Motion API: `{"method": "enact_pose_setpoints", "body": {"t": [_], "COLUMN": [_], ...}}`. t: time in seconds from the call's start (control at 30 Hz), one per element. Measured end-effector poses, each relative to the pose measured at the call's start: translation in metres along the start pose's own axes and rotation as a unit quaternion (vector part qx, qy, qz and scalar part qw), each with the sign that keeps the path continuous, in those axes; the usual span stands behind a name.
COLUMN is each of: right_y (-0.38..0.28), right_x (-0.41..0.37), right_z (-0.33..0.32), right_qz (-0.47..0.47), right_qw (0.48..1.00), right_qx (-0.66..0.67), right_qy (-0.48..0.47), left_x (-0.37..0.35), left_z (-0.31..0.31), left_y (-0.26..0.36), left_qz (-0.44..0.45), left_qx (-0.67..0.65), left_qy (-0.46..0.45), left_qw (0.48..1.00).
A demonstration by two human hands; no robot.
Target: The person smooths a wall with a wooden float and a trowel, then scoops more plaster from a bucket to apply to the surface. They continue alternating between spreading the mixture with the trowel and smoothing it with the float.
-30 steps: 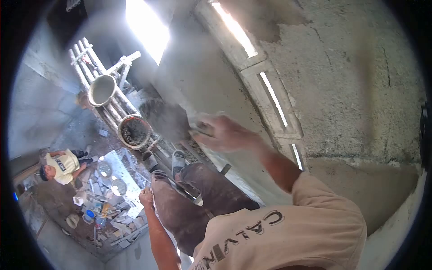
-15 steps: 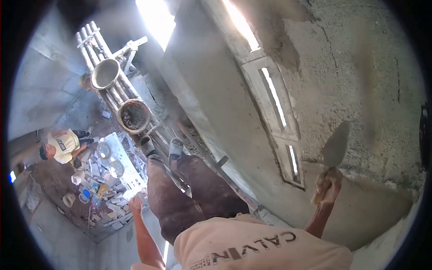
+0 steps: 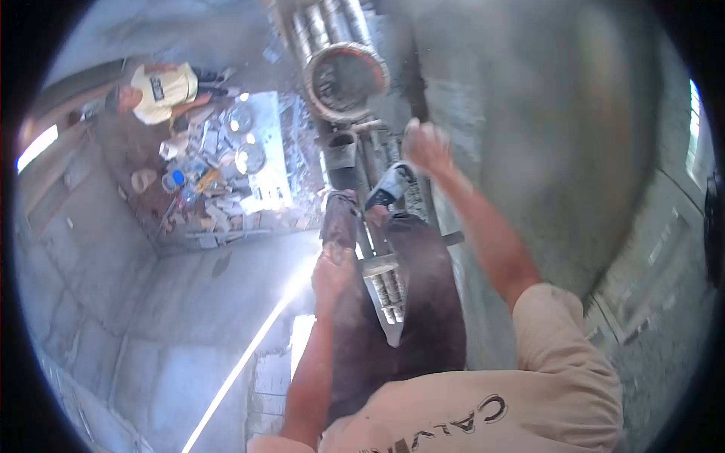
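Note:
My right hand (image 3: 428, 147) is closed in a fist above the bamboo poles, next to my right foot. Half a second ago it gripped a pointed trowel; its blade cannot be made out now. My left hand (image 3: 334, 270) is curled closed against my dark left trouser leg (image 3: 340, 219); whatever is inside it, if anything, is hidden. Ahead of my feet sits a round mortar tub (image 3: 347, 81) with grey mix inside. Bamboo poles (image 3: 332, 23) hold it up and run under my sandals (image 3: 391, 187).
A grey plastered wall (image 3: 544, 151) rises close on my right. Far below on the left, rubble (image 3: 219, 143) and a pale sheet (image 3: 268, 151) lie on the floor. A person in a yellow shirt (image 3: 166, 90) is down there. The drop beside the poles is deep.
My view has turned from the upper wall toward the scaffold. My right hand has come away from the wall to above the poles. My left hand is now against my leg.

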State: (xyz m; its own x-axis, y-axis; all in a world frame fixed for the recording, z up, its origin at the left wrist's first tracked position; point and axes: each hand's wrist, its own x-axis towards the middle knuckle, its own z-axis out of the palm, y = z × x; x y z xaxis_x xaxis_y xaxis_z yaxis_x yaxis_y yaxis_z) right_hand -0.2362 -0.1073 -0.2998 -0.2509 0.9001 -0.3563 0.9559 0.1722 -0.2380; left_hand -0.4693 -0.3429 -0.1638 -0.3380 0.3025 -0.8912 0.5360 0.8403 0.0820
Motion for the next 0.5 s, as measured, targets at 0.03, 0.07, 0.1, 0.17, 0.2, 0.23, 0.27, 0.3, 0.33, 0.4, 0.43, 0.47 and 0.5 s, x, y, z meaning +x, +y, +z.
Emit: {"method": "enact_pose_setpoints", "body": {"t": [0.03,0.07,0.1,0.17,0.2,0.23,0.27,0.3,0.33,0.4,0.43,0.47,0.5], "right_y": [-0.007,-0.018,-0.025,-0.04,-0.052,-0.066,-0.075,-0.074,-0.065,-0.046,-0.041,-0.036,-0.042], "right_x": [0.048,0.091,0.124,0.176,0.18,0.186,0.194,0.186,0.171,0.15,0.13,0.107,0.092], "right_z": [0.013,0.033,0.058,0.119,0.143,0.158,0.166,0.181,0.2,0.176,0.177,0.151,0.125], "right_qz": [-0.018,-0.013,-0.006,-0.021,-0.012,-0.002,0.007,0.004,0.004,-0.126,0.03,-0.054,0.084], "right_qw": [1.0,1.0,0.999,0.998,0.996,0.993,0.989,0.991,0.992,0.982,0.98,0.977,0.927], "right_qx": [0.0,-0.016,-0.036,-0.011,0.01,0.03,0.047,0.077,0.106,0.045,0.184,0.207,0.362], "right_qy": [-0.01,-0.022,-0.037,-0.059,-0.091,-0.118,-0.141,-0.106,-0.071,-0.131,-0.062,-0.009,-0.038], "left_x": [0.001,0.008,0.014,0.029,0.032,0.033,0.032,0.032,0.031,0.023,0.019,0.023,0.029], "left_z": [-0.001,-0.002,0.001,0.003,0.006,0.004,0.001,0.0,-0.003,-0.01,-0.011,-0.012,-0.01], "left_y": [0.012,0.013,0.011,0.008,0.008,0.011,0.017,0.019,0.023,0.027,0.026,0.03,0.038], "left_qz": [-0.035,-0.063,-0.09,-0.13,-0.143,-0.151,-0.139,-0.142,-0.142,-0.128,-0.111,-0.086,-0.098], "left_qx": [0.065,0.054,0.043,0.037,0.042,0.046,0.07,0.065,0.061,0.054,0.048,0.04,0.051], "left_qy": [0.009,0.01,0.005,0.0,-0.005,-0.007,0.014,0.014,0.012,0.013,0.016,0.024,0.037], "left_qw": [0.997,0.997,0.995,0.991,0.989,0.987,0.988,0.988,0.988,0.99,0.993,0.995,0.993]}}
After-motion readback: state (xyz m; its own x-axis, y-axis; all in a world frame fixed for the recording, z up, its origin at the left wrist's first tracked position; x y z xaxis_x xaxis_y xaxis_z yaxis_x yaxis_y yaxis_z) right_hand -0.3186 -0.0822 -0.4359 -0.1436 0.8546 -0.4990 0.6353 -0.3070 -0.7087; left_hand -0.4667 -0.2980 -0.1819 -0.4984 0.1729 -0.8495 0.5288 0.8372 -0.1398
